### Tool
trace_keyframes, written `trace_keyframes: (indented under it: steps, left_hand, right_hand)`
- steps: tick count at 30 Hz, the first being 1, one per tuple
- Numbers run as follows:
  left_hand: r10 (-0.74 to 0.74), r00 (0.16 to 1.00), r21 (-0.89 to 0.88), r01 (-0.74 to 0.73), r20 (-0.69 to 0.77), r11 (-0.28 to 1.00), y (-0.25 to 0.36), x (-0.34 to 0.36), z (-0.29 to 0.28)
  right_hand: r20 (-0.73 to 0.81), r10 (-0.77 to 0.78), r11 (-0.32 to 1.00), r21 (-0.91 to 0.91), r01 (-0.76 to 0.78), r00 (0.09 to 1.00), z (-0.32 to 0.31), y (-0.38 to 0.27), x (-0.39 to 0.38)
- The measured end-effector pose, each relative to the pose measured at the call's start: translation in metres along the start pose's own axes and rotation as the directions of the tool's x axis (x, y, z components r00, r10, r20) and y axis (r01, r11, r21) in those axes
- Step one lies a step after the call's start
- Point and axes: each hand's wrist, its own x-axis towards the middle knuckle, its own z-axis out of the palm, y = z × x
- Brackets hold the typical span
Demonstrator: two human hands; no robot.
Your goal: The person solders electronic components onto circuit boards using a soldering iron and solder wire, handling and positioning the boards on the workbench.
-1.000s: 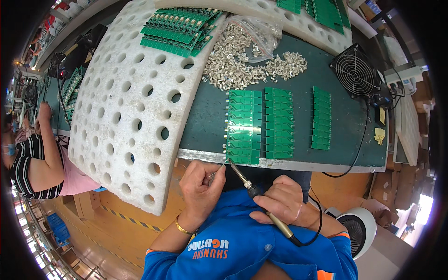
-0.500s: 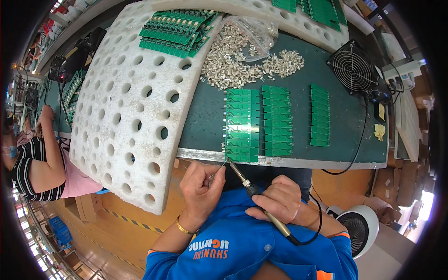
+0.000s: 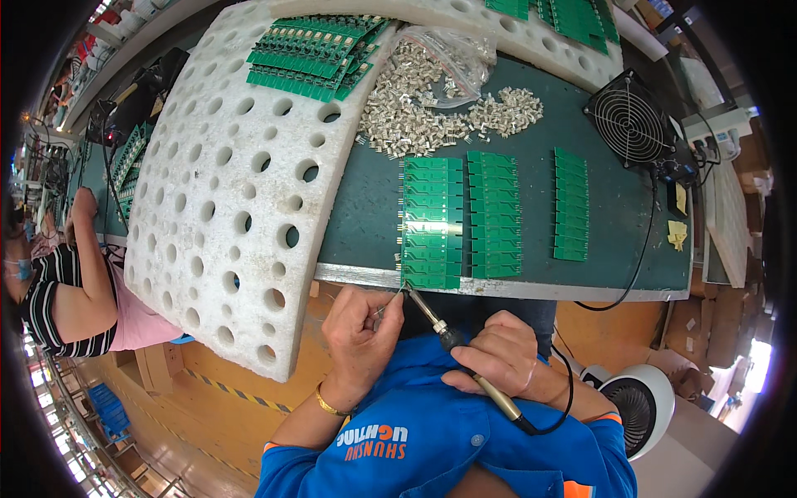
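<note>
My right hand (image 3: 505,353) grips a soldering iron (image 3: 496,397) by its handle, the cord trailing off to the right. The iron's tip points up-left at the near left corner of a green circuit board panel (image 3: 433,195), which lies at the table's front edge. My left hand (image 3: 359,336) pinches a thin solder wire (image 3: 398,292) whose end meets the tip at that corner. Small silvery connectors line the panel's left edge. To its right lie a second green panel (image 3: 496,216) and, farther over, a narrower-looking one (image 3: 570,203).
Behind the panels spreads a heap of small silvery connectors (image 3: 415,116) with a clear plastic bag (image 3: 465,70). A white perforated foam sheet (image 3: 199,166) carries stacked boards (image 3: 311,54) on the left. A black fan (image 3: 633,124) stands at right. Another person (image 3: 79,290) sits far left.
Both hands have shifted very slightly to the right. The iron's tip and the solder wire stay at the same corner of the panel.
</note>
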Motion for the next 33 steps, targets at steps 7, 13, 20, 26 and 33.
trace_keyframes:
  steps: [7, 13, 20, 26, 33]
  left_hand:
    - [-0.027, 1.0, 0.003, 0.027, -0.011, 1.0, 0.0, 0.0, 0.002]
    - [-0.076, 0.997, -0.047, 0.076, -0.001, 0.996, -0.003, -0.001, 0.003]
    - [-0.13, 0.99, -0.075, 0.134, 0.055, 0.988, -0.001, 0.0, -0.001]
    - [-0.144, 0.99, -0.188, 0.14, -0.007, 0.972, -0.02, -0.009, 0.002]
    - [-0.223, 0.974, -0.241, 0.226, 0.039, 0.944, -0.02, -0.013, 0.0]
  right_hand:
    - [0.016, 0.017, 1.0, 0.019, -0.017, 1.0, -0.002, -0.001, 0.003]
    - [0.006, 0.01, 1.0, 0.029, -0.01, 1.0, -0.002, 0.0, 0.003]
    - [0.0, 0.011, 0.999, 0.046, -0.011, 1.0, -0.002, 0.002, 0.002]
    - [-0.02, 0.016, 0.998, 0.06, -0.015, 1.0, -0.004, 0.004, 0.001]
    - [-0.024, 0.023, 0.997, 0.071, -0.022, 0.999, -0.005, 0.007, 0.002]
